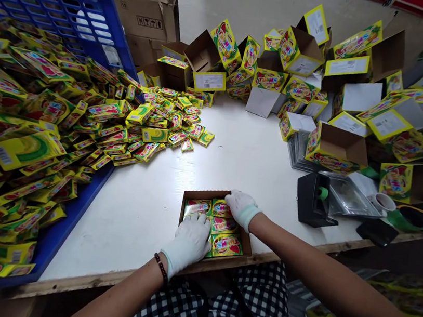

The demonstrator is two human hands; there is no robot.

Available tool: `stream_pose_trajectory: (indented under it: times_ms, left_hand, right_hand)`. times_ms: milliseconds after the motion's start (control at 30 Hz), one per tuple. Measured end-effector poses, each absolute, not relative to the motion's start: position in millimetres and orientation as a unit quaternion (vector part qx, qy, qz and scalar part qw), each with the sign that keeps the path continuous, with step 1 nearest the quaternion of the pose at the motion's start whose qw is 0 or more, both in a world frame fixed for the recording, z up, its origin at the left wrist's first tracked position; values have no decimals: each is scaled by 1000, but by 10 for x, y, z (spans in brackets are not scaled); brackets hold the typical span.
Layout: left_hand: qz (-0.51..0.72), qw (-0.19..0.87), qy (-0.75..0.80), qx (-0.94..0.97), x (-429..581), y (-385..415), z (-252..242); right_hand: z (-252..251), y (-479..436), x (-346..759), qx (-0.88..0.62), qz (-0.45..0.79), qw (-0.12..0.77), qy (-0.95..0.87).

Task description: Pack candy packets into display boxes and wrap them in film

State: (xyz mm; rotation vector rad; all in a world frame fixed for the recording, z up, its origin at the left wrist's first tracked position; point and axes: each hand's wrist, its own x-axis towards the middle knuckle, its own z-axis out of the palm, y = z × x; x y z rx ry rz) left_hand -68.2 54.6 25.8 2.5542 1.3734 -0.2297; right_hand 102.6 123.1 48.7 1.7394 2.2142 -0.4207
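A shallow brown cardboard box sits at the near edge of the white table, filled with yellow-green candy packets. My left hand, in a white glove, lies flat on the packets on the box's left side. My right hand, also gloved, presses down on packets at the box's far right corner with bent fingers. Neither hand lifts anything.
A blue crate at left spills a big heap of loose packets over the table. Several open printed cartons pile at the back right. A black tape dispenser and clear bags lie right of the box.
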Motion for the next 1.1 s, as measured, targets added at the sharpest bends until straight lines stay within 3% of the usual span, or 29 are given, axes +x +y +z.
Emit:
stream_pose_trajectory:
  times_ms: [100,233,500,900,1100]
  left_hand:
    - [-23,86,465,881,-563,601,317]
    - [53,78,342,935,-376,776,225]
    - [-17,150,331,931,-264,907,-172]
    - [26,161,338,927,-395,909,-119]
    - [-39,262,294,918,-363,1110,82]
  right_hand:
    - [461,1200,1103,586,-137,107,792]
    - [303,1221,1364,623,-98,-93,770]
    - [-434,1108,1380,634,-244,-337,652]
    - [-532,1100,1403,634,-243,-313,664]
    - [-473,1108,1449,638,-258,-272,672]
